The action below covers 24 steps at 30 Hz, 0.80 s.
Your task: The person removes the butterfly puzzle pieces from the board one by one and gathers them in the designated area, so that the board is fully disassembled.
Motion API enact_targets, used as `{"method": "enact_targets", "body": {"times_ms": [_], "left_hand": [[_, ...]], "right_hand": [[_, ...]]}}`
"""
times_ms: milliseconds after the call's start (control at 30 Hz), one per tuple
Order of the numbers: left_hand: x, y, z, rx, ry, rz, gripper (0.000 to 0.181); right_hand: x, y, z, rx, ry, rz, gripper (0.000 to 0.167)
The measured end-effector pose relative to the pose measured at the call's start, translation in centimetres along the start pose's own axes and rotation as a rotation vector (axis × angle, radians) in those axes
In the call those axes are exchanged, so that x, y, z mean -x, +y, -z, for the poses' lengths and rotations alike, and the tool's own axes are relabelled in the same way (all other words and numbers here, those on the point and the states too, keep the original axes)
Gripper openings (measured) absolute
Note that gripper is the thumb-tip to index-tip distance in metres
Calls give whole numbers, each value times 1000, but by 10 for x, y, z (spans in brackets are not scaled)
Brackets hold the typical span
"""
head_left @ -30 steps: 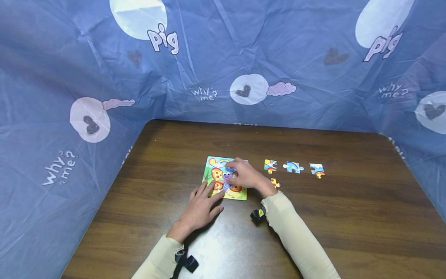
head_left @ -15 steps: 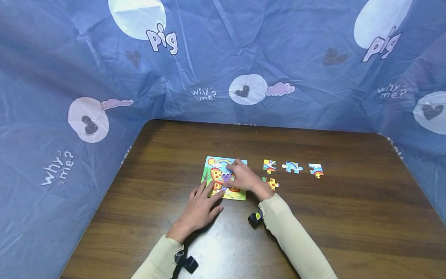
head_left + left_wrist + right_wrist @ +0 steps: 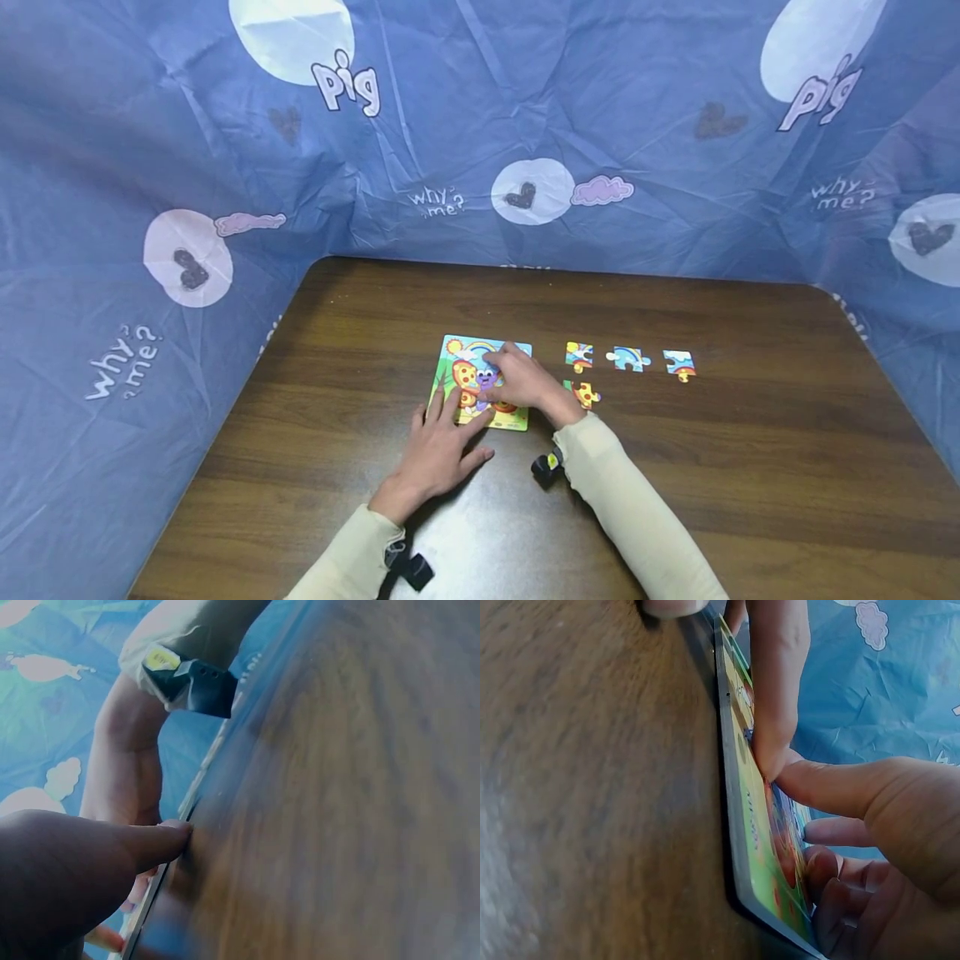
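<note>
Puzzle (image 3: 465, 375) flat on the surface (image 3: 375, 333), loose pieces (image 3: 628, 359) to its right.
Left hand (image 3: 435, 457) spread, unclenched on near-left edge; right hand (image 3: 522, 379) bent over it, can't tell if pinching anything. I'd brace left, press straight down.

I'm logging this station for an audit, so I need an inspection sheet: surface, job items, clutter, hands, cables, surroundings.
Surface: brown wood-grain table, with a bright reflection toward the person.
Job items: butterfly puzzle flat on the table, under both hands; four pieces lie loose to its right, three in a row and one nearer the person.
Clutter: nothing seen.
Left hand: fingers spread, some over the puzzle's near-left part.
Right hand: fingers bent, touching the puzzle; whether they pinch a piece is unclear.
Cables: nothing seen.
Surroundings: wrinkled blue sheet behind and at both sides, printed with "pig" and "why me?".
</note>
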<state>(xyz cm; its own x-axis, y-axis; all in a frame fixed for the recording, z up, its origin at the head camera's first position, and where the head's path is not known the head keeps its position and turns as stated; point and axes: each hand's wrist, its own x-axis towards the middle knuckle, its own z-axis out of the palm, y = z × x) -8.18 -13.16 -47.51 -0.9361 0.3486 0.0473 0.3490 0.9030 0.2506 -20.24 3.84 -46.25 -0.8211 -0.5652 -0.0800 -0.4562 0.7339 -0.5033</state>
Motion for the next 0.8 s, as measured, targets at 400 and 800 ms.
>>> {"method": "enact_targets", "body": {"times_ms": [400,800], "left_hand": [[-5,12,-2,-76,27,40,63],[-7,14,-5,-87,23,43,63]], "right_hand": [[-2,-3,1,-25,-17,-26,66],[-1,-4,1,-50,0,-65,67]]}}
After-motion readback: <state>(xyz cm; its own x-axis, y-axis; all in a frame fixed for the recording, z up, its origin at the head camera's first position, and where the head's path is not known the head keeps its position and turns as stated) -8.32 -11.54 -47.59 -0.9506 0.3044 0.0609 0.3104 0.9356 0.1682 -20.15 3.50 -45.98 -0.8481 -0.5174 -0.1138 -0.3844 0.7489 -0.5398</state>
